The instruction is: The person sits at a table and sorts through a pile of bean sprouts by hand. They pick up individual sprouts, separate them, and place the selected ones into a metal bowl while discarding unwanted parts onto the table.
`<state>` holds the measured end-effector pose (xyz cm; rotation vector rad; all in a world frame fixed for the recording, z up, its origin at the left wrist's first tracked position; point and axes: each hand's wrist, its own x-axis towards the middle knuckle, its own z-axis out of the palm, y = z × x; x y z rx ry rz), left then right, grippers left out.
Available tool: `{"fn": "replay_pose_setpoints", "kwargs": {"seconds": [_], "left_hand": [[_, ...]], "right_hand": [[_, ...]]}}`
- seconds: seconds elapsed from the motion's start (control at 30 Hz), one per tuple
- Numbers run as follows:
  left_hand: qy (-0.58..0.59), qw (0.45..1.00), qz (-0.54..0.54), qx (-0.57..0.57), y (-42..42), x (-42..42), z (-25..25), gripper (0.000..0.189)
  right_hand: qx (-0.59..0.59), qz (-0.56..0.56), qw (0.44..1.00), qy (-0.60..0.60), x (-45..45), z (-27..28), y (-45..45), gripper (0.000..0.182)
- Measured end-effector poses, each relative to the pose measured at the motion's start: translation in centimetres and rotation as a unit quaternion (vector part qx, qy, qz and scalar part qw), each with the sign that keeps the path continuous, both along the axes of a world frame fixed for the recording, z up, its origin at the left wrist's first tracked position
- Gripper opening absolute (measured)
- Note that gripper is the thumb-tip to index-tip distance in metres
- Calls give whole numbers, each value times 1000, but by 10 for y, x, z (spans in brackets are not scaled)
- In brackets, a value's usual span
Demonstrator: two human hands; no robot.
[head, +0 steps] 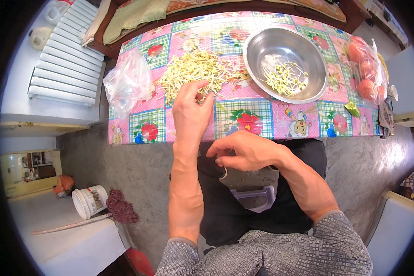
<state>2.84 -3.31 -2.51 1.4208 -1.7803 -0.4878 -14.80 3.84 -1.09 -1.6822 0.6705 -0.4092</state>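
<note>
A loose pile of bean sprouts (196,67) lies on a table with a patterned plastic tablecloth (243,120). My left hand (193,108) is at the pile's near edge, thumb and forefinger apart; its other fingers are partly hidden. Past the table's near edge, above my lap, hangs my right hand (246,151), fingers loosely curved and apart, with nothing visible in it. To the right of the pile stands a round stainless steel basin (317,77), with a smaller heap of sprouts (284,79) on its bottom.
A crumpled clear plastic bag (129,82) lies left of the pile. At the right end are a bag of round reddish fruit (367,69), a green vegetable piece (352,109) and a paper cup (392,93). A white bucket (89,201) lies tipped at lower left; a radiator (67,57) is upper left.
</note>
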Motion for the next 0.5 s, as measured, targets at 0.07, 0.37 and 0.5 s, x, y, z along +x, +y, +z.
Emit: {"fn": "replay_pose_setpoints", "kwargs": {"seconds": [0.07,0.37,0.5], "left_hand": [[-58,998,1,-28,-1,-3,-1,34],[-52,998,-10,-34,-11,3,-14,17],[-5,1000,3,-5,-5,-1,-3,9]], "right_hand": [[-11,-19,1000,-2,3,-3,0,31],[-36,-94,994,-46,9,-6,3,28],[-43,-138,988,-57,8,-7,1,27]]}}
